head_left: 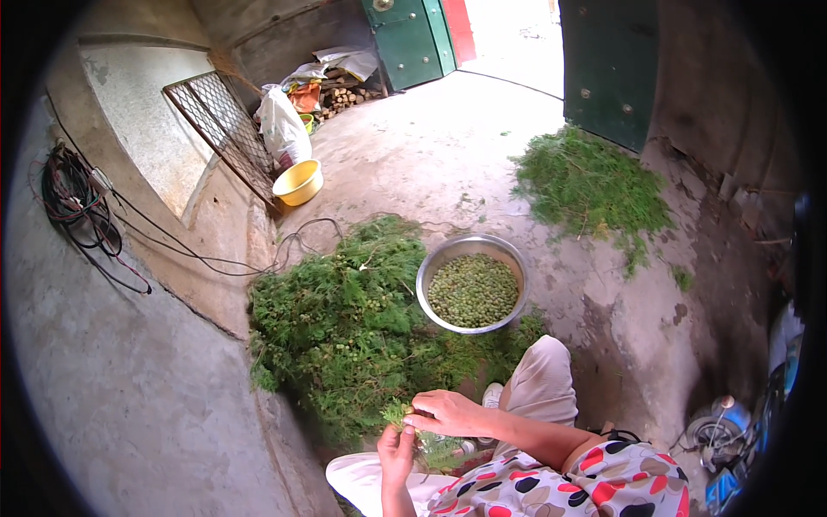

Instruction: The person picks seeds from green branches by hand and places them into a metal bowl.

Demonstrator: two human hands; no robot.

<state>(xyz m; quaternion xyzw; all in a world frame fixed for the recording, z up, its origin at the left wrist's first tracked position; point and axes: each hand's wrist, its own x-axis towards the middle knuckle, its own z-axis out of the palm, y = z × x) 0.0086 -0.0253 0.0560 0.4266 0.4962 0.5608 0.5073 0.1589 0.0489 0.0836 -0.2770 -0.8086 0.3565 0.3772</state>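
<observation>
Low in front of my body, my left hand [397, 451] pinches a small green leafy sprig [395, 410] between thumb and fingers. My right hand [450, 413] meets it from the right, its fingertips closed at the sprig's base; any single fruit between them is too small to make out. Beyond my hands, a large heap of cut green branches [336, 319] lies on the floor, with small round fruits among the leaves. To its right stands a round metal basin [523, 289] holding many small green fruits [472, 290].
A second pile of feathery branches [594, 185] lies at the far right, near a green door [607, 69]. Along the left wall are a yellow basin [298, 183], a white sack [282, 129], a metal grate [220, 129] and coiled cables [77, 198]. Firewood [346, 93] is stacked behind.
</observation>
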